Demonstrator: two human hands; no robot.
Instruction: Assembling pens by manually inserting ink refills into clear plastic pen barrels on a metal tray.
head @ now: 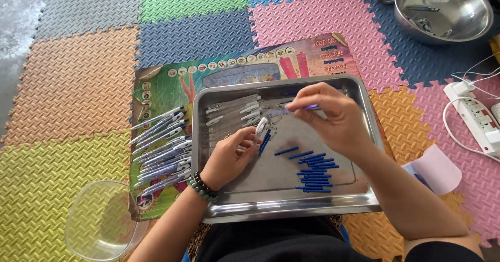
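1. Head view, centre: a white pen barrel point(260, 127) is pinched in the grip of the left hand point(229, 158), above the steel tray point(291, 210).
2. Just right of it, a thin blue refill point(311, 106) is held in the closed grip of the right hand point(333, 117).
3. Loose blue refills point(315, 173) are seen on the tray, lower centre.
4. Finished pens point(161, 147) are laid on the poster at left.
5. A steel bowl point(442, 9) is placed at upper right.
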